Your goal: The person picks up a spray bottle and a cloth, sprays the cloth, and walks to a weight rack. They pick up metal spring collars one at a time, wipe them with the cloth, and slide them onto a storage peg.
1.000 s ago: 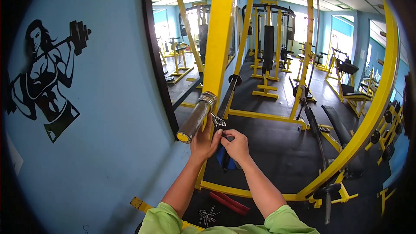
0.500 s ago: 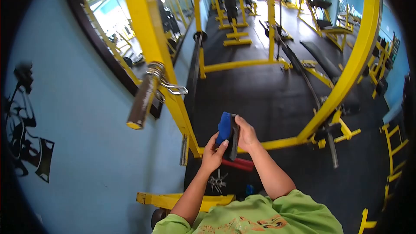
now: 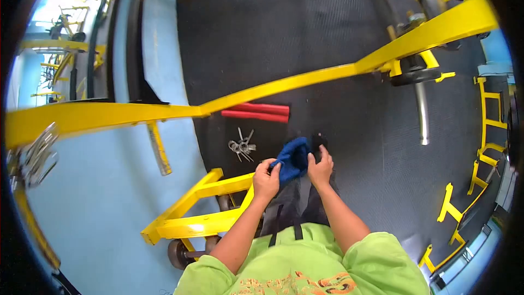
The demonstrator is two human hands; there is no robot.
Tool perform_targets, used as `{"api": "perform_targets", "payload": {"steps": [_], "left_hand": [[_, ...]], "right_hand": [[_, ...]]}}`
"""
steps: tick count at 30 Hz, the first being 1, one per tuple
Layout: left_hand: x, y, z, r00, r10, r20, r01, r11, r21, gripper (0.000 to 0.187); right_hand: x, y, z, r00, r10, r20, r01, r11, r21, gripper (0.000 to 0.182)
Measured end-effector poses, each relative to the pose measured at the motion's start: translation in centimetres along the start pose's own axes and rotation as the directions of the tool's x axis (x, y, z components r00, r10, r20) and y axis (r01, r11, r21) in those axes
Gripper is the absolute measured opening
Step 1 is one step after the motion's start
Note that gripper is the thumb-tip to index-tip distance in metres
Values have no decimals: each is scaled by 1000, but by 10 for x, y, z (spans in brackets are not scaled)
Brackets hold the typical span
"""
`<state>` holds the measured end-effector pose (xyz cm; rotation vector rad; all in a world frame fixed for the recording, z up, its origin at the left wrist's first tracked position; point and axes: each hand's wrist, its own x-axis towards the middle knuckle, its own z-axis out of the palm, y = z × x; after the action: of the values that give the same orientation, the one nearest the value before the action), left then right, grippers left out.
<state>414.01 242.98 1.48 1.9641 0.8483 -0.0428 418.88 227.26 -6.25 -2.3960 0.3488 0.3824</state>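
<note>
Left hand (image 3: 266, 179) and right hand (image 3: 320, 167) both gripping a blue pad (image 3: 292, 158), crumpled, soft-looking, black strap attached

Seen from above, both hands hold a blue pad (image 3: 292, 158) in front of the person's body. The left hand (image 3: 266, 179) pinches its near-left edge, and the right hand (image 3: 320, 168) grips its right side, where a black part (image 3: 316, 141) sticks out above the fingers. Below lies the black rubber floor (image 3: 338, 120). On it, just beyond the left hand, sits a cluster of metal spring clips (image 3: 242, 145), and a little farther off lie two red bars (image 3: 256, 112) side by side, close to a yellow frame beam (image 3: 305, 81) crossing the floor. A yellow frame foot (image 3: 196, 210) stands at the floor's left edge against the blue wall (image 3: 98, 196).
</note>
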Motion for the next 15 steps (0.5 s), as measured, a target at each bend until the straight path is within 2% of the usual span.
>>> {"api": "perform_targets", "payload": {"steps": [1,2,3,4,5,6,7,8,10,11,12,13,14,15], "left_hand": [[3,0,17,998,53,20,-54,998,31,18],[5,-6,38,995,-33,89,31,999,24,19],[6,-17,59,988,-52,147,50,999,16,21],[9,-20,77,978,-71,196,72,997,5,24],[8,-22,92,935,-157,318,172,985,-18,26],[12,-39,121,860,-270,432,313,949,-29,29],[21,-59,135,834,-201,514,294,950,-106,31],[27,-76,143,818,-241,522,336,937,-94,31],[45,-110,152,862,-236,449,415,838,-355,31],[63,-132,154,854,-393,341,510,764,-396,28],[86,-157,153,807,-544,230,585,677,-446,25],[109,-184,149,734,-664,139,652,634,-415,23],[127,-224,155,734,-679,-31,608,676,-418,26],[134,-302,158,812,-566,-144,554,825,-115,32]], "right_hand": [[6,19,7,969,60,239,-101,982,162,46],[5,36,19,956,108,273,-148,980,130,46],[9,44,33,835,219,505,-404,867,292,41],[15,58,45,654,248,714,-651,665,365,37],[17,96,72,526,203,826,-807,424,411,37],[20,157,108,377,142,915,-923,145,357,37],[28,173,123,344,163,925,-936,141,324,37],[32,178,131,320,116,940,-944,120,306,38],[46,175,142,291,19,957,-954,80,289,40],[55,171,146,279,-31,960,-958,62,280,41],[65,168,150,268,-80,960,-961,46,272,42],[72,168,151,258,-129,957,-964,33,265,43],[81,173,149,237,-105,966,-970,33,241,43],[92,180,146,207,-206,956,-971,75,226,46]]}}
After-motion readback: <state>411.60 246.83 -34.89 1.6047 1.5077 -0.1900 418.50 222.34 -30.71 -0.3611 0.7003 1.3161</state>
